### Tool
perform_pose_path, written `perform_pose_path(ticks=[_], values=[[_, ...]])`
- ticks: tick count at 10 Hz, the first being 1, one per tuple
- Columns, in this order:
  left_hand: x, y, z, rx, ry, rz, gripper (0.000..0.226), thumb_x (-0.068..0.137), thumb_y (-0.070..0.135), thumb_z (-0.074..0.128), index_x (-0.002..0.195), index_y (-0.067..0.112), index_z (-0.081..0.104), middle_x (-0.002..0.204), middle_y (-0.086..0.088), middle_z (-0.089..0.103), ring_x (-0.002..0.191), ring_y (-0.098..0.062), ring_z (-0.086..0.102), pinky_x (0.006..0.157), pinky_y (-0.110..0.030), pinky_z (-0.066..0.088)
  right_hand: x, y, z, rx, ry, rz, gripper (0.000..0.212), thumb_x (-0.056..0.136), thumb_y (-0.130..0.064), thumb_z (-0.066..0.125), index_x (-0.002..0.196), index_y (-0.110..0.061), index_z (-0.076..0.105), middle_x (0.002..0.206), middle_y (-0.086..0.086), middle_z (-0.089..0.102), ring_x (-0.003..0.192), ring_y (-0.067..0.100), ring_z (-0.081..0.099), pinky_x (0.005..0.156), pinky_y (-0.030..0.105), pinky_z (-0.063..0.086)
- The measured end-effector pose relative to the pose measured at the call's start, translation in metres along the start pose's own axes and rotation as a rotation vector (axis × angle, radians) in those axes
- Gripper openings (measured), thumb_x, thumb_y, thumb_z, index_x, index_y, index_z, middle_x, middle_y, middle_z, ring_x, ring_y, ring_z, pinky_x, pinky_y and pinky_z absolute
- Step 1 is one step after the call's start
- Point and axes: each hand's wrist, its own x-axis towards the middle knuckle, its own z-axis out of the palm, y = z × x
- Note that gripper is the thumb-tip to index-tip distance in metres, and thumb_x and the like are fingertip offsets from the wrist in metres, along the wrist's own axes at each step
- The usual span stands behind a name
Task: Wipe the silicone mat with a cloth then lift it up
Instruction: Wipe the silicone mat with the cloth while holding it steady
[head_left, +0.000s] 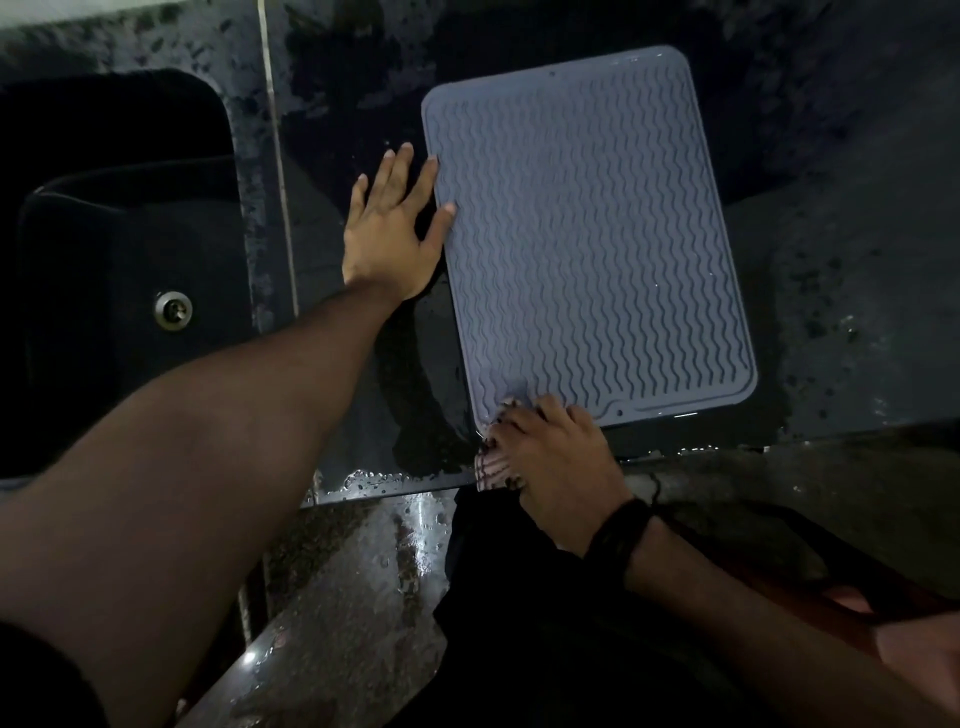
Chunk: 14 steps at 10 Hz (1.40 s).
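A grey-blue silicone mat (587, 234) with wavy ridges lies flat on the wet dark counter. My left hand (389, 228) rests flat beside the mat's left edge with its fingers spread; the thumb and forefinger tips touch the mat's rim. My right hand (550, 447) is at the mat's near left corner, its fingers curled over a small bunched cloth (493, 467) with dark stripes. The cloth sits on the counter's front edge, just off the mat's corner. Most of the cloth is hidden under my fingers.
A dark sink (119, 249) with a metal drain (174, 309) lies to the left of the mat. The counter (857, 291) is wet, with droplets along its front edge (374, 480). Below the edge is a wet floor and dark clothing.
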Motion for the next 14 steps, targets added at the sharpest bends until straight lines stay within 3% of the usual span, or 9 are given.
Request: perform_pose_path(ticks=[2,3,4,5,7,9,11,13,14], values=[[0.001,-0.002,0.001,0.002,0.0,0.006,0.064,0.107,0.059,0.023,0.163,0.03,0.02,0.172,-0.001,0.011,0.158,-0.018,0.004,0.128,-0.044,0.001,0.053,0.014,-0.045,-0.007,0.289,0.08,0.049,0.075,-0.02,0.062,0.124,-0.018,0.057,0.129,0.005,0.055,0.119,0.028,0.045,0.098,0.047,0.039],[0.002,-0.001,0.002,0.016,0.006,0.002,0.065,0.106,0.06,0.022,0.163,0.03,0.02,0.172,-0.001,0.011,0.158,-0.017,0.004,0.128,-0.044,0.002,0.087,0.017,-0.049,-0.097,0.225,0.105,0.055,0.079,-0.024,0.067,0.132,-0.017,0.051,0.136,0.006,0.049,0.125,0.029,0.039,0.102,0.046,0.035],[0.002,-0.002,0.005,0.023,0.005,-0.005,0.065,0.106,0.062,0.02,0.163,0.031,0.019,0.172,-0.001,0.01,0.158,-0.017,0.005,0.128,-0.043,0.002,0.08,0.016,-0.028,-0.135,0.176,0.117,0.057,0.082,-0.019,0.059,0.136,-0.015,0.045,0.142,0.01,0.042,0.128,0.031,0.036,0.104,0.048,0.032],[0.003,-0.004,0.005,0.015,0.008,-0.002,0.065,0.106,0.062,0.02,0.163,0.031,0.019,0.172,-0.001,0.011,0.158,-0.017,0.005,0.128,-0.043,0.002,0.038,0.012,-0.006,-0.135,0.183,0.101,0.055,0.075,-0.01,0.039,0.128,-0.016,0.053,0.136,0.009,0.049,0.117,0.03,0.044,0.096,0.046,0.038],[0.002,-0.003,0.003,0.016,0.001,0.006,0.065,0.107,0.061,0.021,0.163,0.03,0.018,0.172,-0.001,0.01,0.158,-0.017,0.004,0.128,-0.044,0.002,-0.013,0.022,-0.001,-0.057,0.014,0.073,0.054,0.073,-0.01,0.041,0.125,-0.024,0.052,0.139,-0.004,0.046,0.121,0.025,0.04,0.095,0.04,0.034],[0.001,-0.002,0.002,0.013,0.003,0.006,0.064,0.107,0.06,0.023,0.164,0.03,0.019,0.172,-0.002,0.01,0.158,-0.018,0.004,0.128,-0.044,0.001,0.038,0.031,-0.038,0.047,0.345,0.16,0.045,0.076,-0.02,0.061,0.121,-0.02,0.059,0.125,0.002,0.06,0.114,0.027,0.048,0.094,0.046,0.041],[0.001,-0.001,0.003,0.029,0.009,0.005,0.063,0.107,0.059,0.023,0.164,0.03,0.019,0.172,-0.002,0.011,0.158,-0.018,0.005,0.128,-0.044,0.002,0.087,0.033,-0.032,-0.104,0.226,0.182,0.053,0.081,-0.018,0.064,0.133,-0.016,0.05,0.139,0.007,0.047,0.127,0.031,0.038,0.102,0.046,0.033],[0.001,-0.002,0.003,0.015,0.009,0.004,0.064,0.107,0.06,0.022,0.163,0.03,0.019,0.172,-0.002,0.01,0.158,-0.017,0.004,0.128,-0.044,0.0,0.013,0.026,-0.008,-0.103,0.102,0.136,0.056,0.08,-0.009,0.05,0.134,-0.019,0.046,0.144,0.004,0.041,0.124,0.028,0.038,0.1,0.044,0.034],[0.002,-0.003,0.003,0.009,0.016,0.005,0.064,0.107,0.06,0.023,0.163,0.03,0.02,0.172,-0.001,0.011,0.158,-0.017,0.005,0.128,-0.044,0.001,-0.003,0.024,-0.011,-0.085,0.018,0.126,0.055,0.076,-0.008,0.056,0.129,-0.021,0.049,0.138,0.001,0.045,0.122,0.027,0.038,0.097,0.041,0.035]])
